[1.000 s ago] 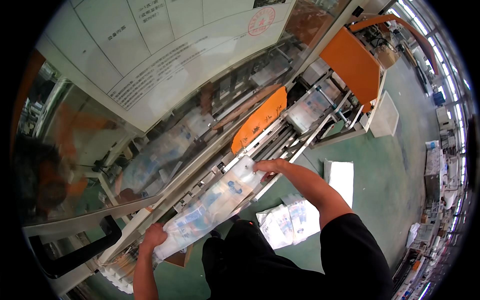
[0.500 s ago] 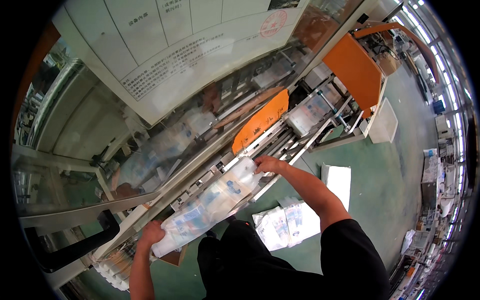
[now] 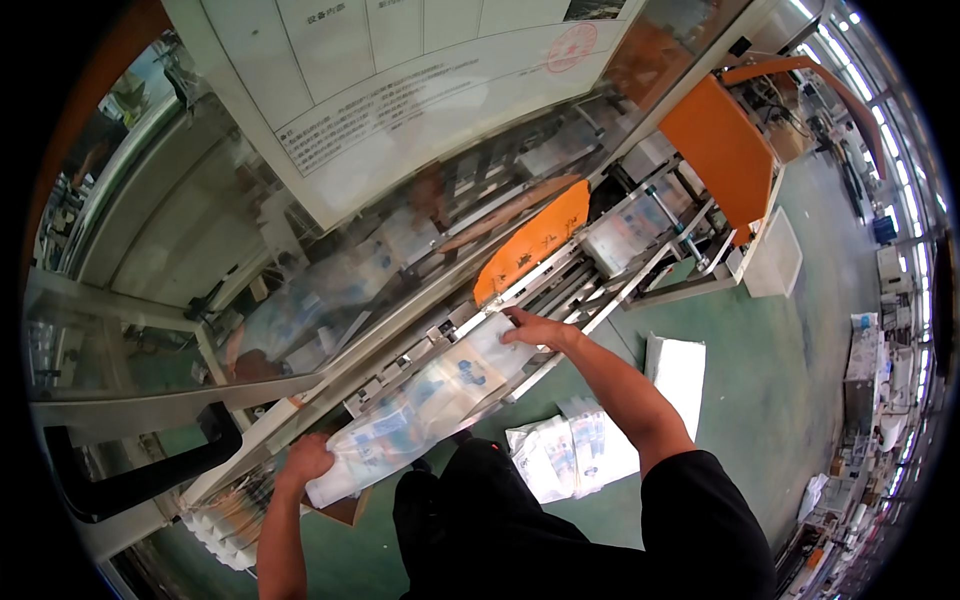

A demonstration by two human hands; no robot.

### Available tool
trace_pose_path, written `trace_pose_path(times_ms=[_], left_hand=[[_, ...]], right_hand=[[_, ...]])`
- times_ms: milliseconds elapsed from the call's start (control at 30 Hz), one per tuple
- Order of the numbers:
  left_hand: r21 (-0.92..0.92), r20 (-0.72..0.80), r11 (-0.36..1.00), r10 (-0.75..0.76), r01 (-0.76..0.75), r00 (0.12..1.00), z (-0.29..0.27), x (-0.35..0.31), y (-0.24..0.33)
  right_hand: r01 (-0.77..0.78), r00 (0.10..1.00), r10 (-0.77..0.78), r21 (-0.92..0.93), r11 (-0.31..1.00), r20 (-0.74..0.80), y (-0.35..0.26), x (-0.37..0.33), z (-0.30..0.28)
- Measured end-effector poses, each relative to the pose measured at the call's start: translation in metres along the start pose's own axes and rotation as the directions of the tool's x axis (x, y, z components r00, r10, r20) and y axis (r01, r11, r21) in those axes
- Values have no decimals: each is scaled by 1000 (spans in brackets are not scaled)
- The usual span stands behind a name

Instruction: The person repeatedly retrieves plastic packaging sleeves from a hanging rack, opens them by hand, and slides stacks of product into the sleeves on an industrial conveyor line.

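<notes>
- Head view: long clear-film pack [image 3: 420, 395], whitish ends, printed goods inside, stretched btwn the fingers of both hands. Runs at a slant along the near stretch of the rails [image 3: 556, 288]; can't tell if it rests on them or is held just above.
- L hand [image 3: 307, 460]: fingers clasping the pack's lower-left end, tips hidden.
- R hand [image 3: 532, 331]: fingers gripping the upper-right end, thumb side up; some tips out of sight.
- Progress (my read): mid-handling. Done: pack in both hands, approx. in line w/ rails. Left: letting go, as neither hand is off it yet.
- 2nd pack [image 3: 625, 235]: on the rails, up & right of R fingers, well apart, no hand on it; looks already placed.
- Orange guard [image 3: 535, 240]: just above R fingers, upright along the rails' far side.
- Orange cover [image 3: 718, 150]: farther out, up & right of R fingers, past 2nd pack.
- Carton [image 3: 345, 508]: below-right of L fingers, mostly hidden by pack.
- Stack [image 3: 225, 530] of white-ended packs: below-left of L fingers, near.
- Black handle [image 3: 160, 482]: left of L fingers.
- Floor bundles [image 3: 575, 450]: below R fingers; white block [image 3: 676, 370] right of those.
- White bin [image 3: 775, 260]: far right of R fingers.
- Notice [image 3: 430, 110]: well above both hands.
</notes>
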State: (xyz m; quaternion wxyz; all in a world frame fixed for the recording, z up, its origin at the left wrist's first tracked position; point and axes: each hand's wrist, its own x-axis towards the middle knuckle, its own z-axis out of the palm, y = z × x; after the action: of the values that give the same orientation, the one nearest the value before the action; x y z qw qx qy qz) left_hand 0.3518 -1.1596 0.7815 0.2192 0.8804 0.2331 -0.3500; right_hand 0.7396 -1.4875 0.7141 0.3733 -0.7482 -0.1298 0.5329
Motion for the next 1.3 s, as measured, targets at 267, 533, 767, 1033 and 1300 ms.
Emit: trace_pose_path(times_ms=[267,533,767,1033,1300], left_hand=[[7,-7,999,-53,53,999,-6,-4,10],[-1,3,998,-60,60,998,-5,-2,9],[-62,4,996,-66,67,998,-2,-8,-1],[25,-5,1000,0,0,1000,14,26,-12],[-289,31,957,37,-27,999,30,28,-23]], right_hand=[[-93,993,83,-115,989,-89,-11,7,8],[0,976,36,167,986,-213,36,24,10],[105,938,-40,175,979,-343,13,-4,28],[228,827,-236,-80,970,-510,70,3,17],[75,692,-319,-375,924,-648,32,-2,49]])
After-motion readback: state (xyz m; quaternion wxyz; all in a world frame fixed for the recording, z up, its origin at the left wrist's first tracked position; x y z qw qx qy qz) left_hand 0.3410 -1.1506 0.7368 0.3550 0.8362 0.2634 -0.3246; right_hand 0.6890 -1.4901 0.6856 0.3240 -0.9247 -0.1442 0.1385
